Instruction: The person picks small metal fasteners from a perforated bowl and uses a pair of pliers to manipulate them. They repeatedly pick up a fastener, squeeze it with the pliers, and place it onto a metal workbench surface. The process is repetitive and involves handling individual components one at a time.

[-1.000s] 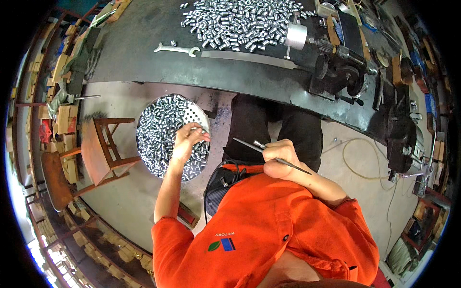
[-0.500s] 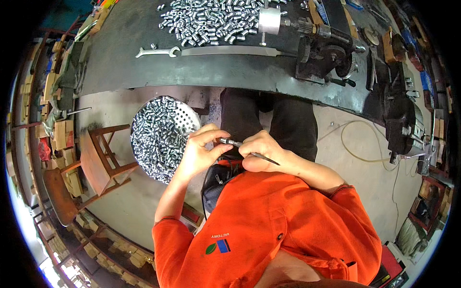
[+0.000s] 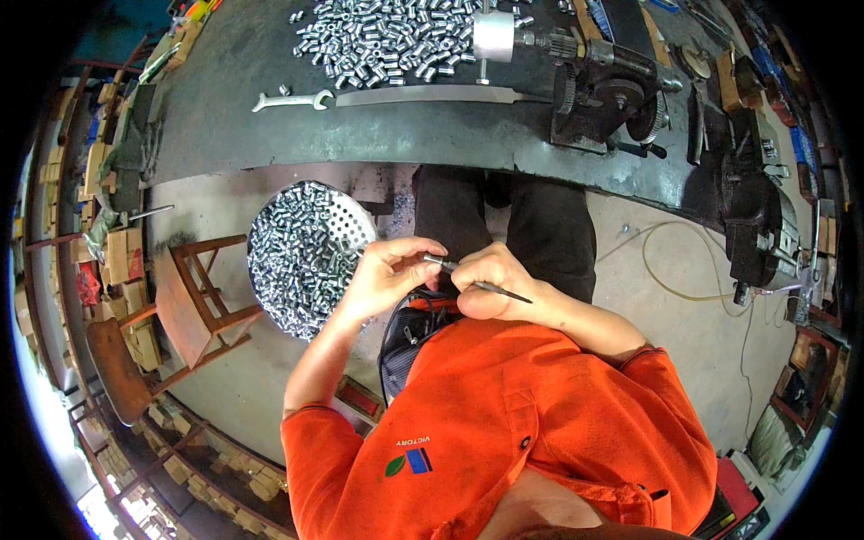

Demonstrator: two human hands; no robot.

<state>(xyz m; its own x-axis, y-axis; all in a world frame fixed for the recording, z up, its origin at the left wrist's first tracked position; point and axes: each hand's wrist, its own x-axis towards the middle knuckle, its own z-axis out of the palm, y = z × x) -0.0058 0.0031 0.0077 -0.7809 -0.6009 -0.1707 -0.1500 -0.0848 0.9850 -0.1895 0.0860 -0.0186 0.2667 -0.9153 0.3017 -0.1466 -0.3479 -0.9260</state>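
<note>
My left hand pinches a small shiny metal sleeve between thumb and fingers, over my lap. My right hand is closed round a thin dark tool with a pointed tail; its other end meets the sleeve, and whether it sits inside the bore I cannot tell. To the left of my left hand, a round perforated pan holds a heap of similar metal sleeves.
Beyond my knees runs a dark metal workbench. On it lie a pile of metal sleeves, an open-end wrench and a geared hand-crank fixture. A wooden chair stands at left, and a hose lies on the floor at right.
Both hands have shifted slightly right, with the sleeve and tool still held end to end. More of the tool's front is covered by my right fingers.
</note>
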